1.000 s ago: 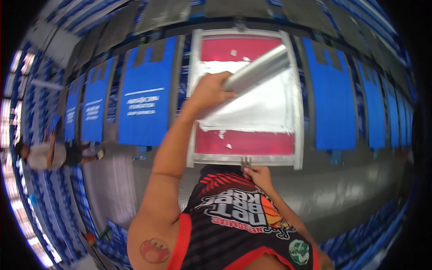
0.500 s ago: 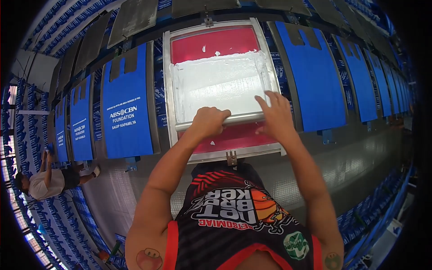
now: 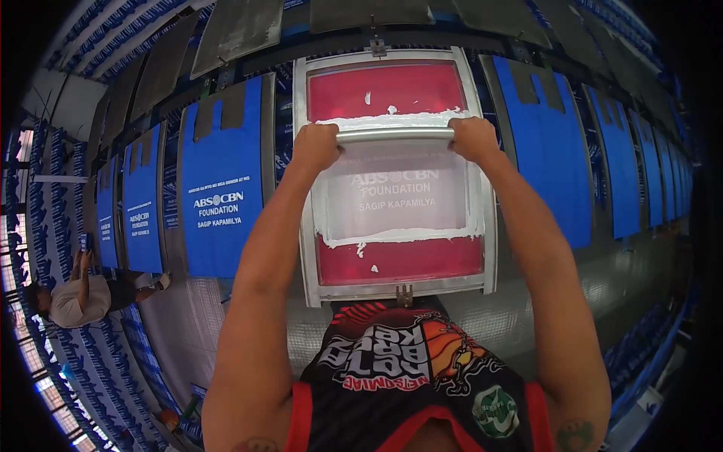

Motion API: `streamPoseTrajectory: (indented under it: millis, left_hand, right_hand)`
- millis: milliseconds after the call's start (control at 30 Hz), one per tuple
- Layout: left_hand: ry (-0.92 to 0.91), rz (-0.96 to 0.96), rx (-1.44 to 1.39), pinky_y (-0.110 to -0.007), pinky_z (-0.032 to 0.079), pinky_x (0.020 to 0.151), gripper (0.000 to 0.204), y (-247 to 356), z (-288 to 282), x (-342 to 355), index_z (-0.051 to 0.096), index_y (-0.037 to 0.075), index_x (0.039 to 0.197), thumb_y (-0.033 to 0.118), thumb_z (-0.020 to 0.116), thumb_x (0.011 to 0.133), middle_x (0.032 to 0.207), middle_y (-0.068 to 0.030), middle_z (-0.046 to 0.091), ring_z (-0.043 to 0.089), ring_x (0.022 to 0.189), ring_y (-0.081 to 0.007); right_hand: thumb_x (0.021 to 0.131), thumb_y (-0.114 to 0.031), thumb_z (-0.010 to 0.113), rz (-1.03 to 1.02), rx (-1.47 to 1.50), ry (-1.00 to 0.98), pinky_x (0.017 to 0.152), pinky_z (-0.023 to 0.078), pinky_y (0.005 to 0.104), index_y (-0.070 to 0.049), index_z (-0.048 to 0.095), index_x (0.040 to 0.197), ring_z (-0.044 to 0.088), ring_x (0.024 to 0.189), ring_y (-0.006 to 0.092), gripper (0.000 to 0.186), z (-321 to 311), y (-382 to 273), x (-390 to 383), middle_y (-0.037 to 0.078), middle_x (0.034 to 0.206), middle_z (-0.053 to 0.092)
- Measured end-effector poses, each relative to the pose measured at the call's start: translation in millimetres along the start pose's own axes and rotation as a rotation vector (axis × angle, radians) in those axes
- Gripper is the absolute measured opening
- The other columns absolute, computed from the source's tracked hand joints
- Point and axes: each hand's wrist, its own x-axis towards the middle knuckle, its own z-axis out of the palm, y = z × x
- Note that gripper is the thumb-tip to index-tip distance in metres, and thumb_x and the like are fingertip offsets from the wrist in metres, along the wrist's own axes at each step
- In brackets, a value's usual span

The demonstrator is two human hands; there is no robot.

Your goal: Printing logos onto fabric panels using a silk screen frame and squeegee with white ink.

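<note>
A metal-framed printing screen [image 3: 473, 197] lies over a board in front of me, hinged to small metal clamps. Its mesh is red at the far and near ends. A squeegee [image 3: 395, 135] with a silvery bar lies across the far part of the mesh. My left hand [image 3: 318, 145] is closed round its left end, and my right hand [image 3: 474, 138] round its right end. Thick white ink [image 3: 376, 120] is heaped along the squeegee's far side. Nearer me, pale lettering shows through the thinly coated mesh [image 3: 398, 215], and a ragged ink line [image 3: 407, 238] borders it.
Blue bags [image 3: 224, 196] with white print lie flat on boards to the left, plain blue ones [image 3: 547, 151] to the right. Grey boards [image 3: 237, 34] stand in a row behind. At far left a person [image 3: 83, 297] holds up a small object. Blue items hang on racks all round.
The squeegee has moved from the screen's near end to its far end, leaving the ink thin behind it. My right hand, open before, now grips the bar; my left has shifted to its end.
</note>
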Motion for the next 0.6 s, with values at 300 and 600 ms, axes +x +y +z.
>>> streamPoseTrajectory:
  millis: [300,600]
  left_hand:
    - [0.140,0.071,-0.059,-0.047,0.045,0.090,0.016,41,52,-139,0.065,0.007,0.076,0.006,0.062,0.060,0.075,-0.0191,0.066,0.065,0.075,-0.0315]
    - [-0.248,0.054,0.048,-0.047,0.051,0.081,0.026,33,9,-122,0.068,0.008,0.096,0.019,0.069,0.073,0.079,-0.0160,0.067,0.066,0.084,-0.0314]
  right_hand:
    - [0.070,-0.010,0.059,0.027,0.111,0.215,0.053,0.051,0.0424,-0.014,0.067,0.076,0.063,0.057,0.0270,0.010,53,-34,-139,0.009,0.064,0.064]
    - [0.075,-0.017,0.061,0.099,0.123,-0.225,0.069,0.052,0.0446,-0.019,0.067,0.098,0.068,0.080,0.0285,0.024,28,-30,-126,0.011,0.087,0.069]
